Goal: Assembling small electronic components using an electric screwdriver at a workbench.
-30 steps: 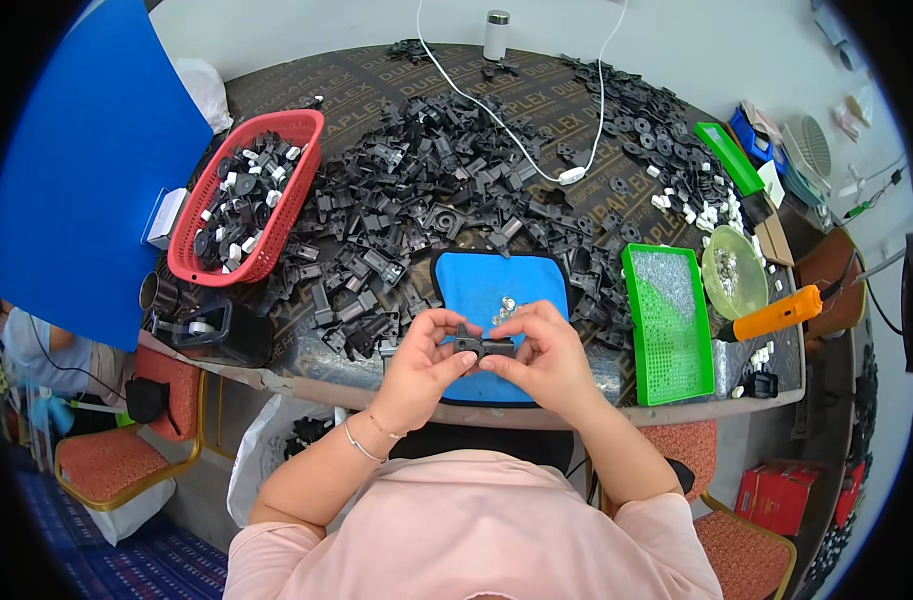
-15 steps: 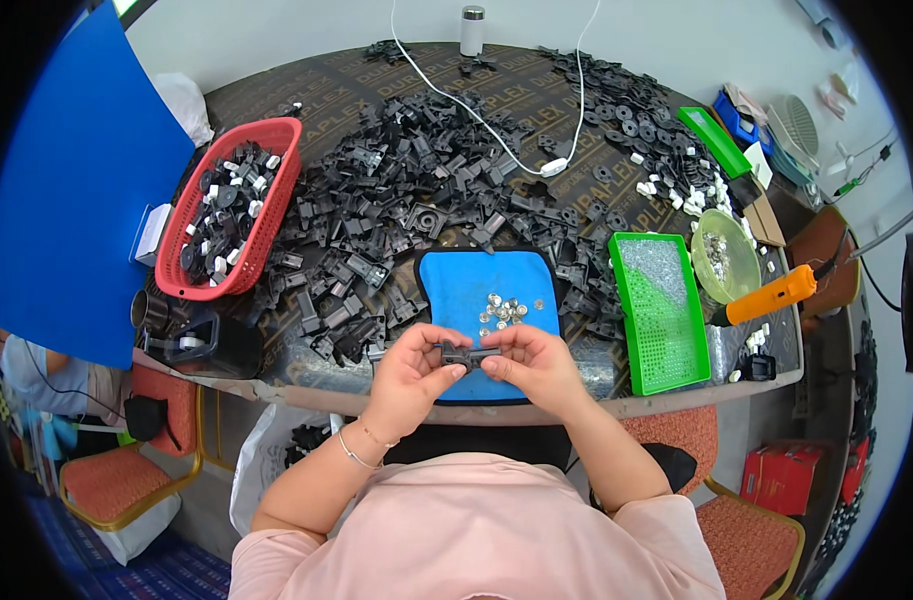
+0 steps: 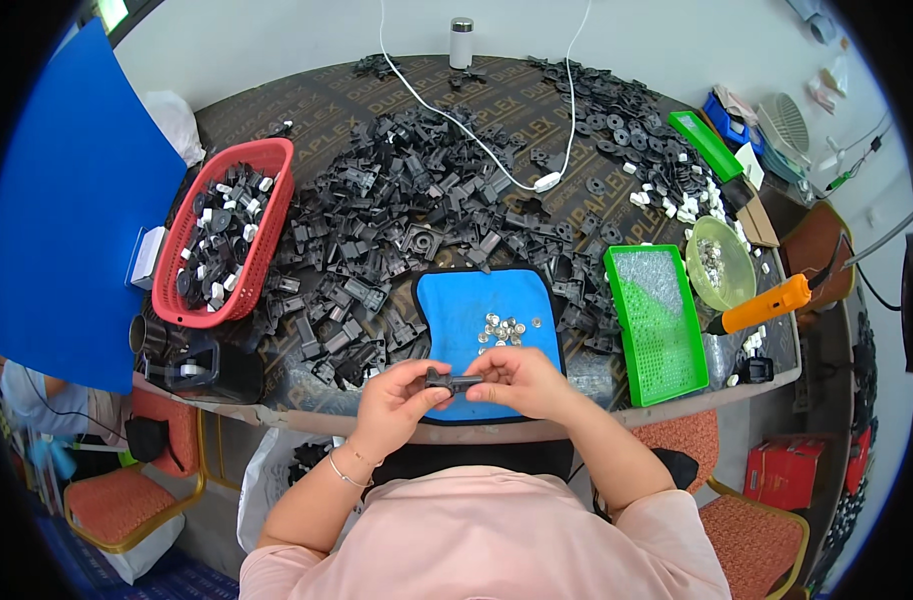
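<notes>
Pale block lettering [image 3: 599,215] repeats across the dark bench [image 3: 317,92], and here's my black part [image 3: 451,382], held over the near half of the blue mat [image 3: 452,300], close to the bench's front edge. My left hand [image 3: 392,407] pinches its thicker end, my right hand [image 3: 524,383] the slimmer one, both angled inward. Silvery discs [image 3: 500,331] sit just beyond, bare blue around them; a black pile [image 3: 407,190] crowds the far and left edges, a green tray [image 3: 667,368] standing to the right.
</notes>
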### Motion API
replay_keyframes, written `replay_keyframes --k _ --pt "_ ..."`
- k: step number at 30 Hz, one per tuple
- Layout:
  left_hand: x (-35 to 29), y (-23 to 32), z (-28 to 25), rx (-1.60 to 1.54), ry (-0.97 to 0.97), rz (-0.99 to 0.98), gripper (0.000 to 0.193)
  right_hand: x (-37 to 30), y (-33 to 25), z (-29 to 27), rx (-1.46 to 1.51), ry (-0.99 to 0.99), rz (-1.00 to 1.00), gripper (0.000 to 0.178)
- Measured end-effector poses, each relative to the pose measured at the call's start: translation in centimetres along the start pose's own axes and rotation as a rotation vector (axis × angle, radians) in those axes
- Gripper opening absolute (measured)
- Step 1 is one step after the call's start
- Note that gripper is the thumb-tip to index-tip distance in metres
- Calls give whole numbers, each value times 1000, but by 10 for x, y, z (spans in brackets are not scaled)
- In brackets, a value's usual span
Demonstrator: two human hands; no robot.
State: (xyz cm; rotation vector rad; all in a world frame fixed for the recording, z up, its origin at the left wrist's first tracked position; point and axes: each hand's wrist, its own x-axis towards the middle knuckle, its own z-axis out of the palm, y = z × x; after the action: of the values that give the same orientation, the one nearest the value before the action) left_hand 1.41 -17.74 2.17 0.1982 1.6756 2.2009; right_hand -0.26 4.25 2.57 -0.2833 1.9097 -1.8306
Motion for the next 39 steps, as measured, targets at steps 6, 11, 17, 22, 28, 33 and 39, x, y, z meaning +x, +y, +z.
replay_keyframes --k 6,11,17,22,28,33,39 --pt "-1 8 -13 537 63 180 25 15 -36 -40 -501 18 31 36" --pt "2 11 -6 659 57 163 27 5 -36 -73 -963 215 52 23" --pt "11 17 4 790 37 249 25 -20 -38 -88 -873 178 251 24" --pt "9 -1 9 893 23 427 24 31 -34 -174 -1006 697 -148 22" --pt "-4 -28 1 1005 80 622 27 68 -14 -315 -1082 1020 281 44" --pt "-5 -33 0 1100 37 671 25 82 15 -372 -869 1446 665 59" --pt "-3 -33 2 1100 3 668 29 65 16 -413 -786 1292 864 84"
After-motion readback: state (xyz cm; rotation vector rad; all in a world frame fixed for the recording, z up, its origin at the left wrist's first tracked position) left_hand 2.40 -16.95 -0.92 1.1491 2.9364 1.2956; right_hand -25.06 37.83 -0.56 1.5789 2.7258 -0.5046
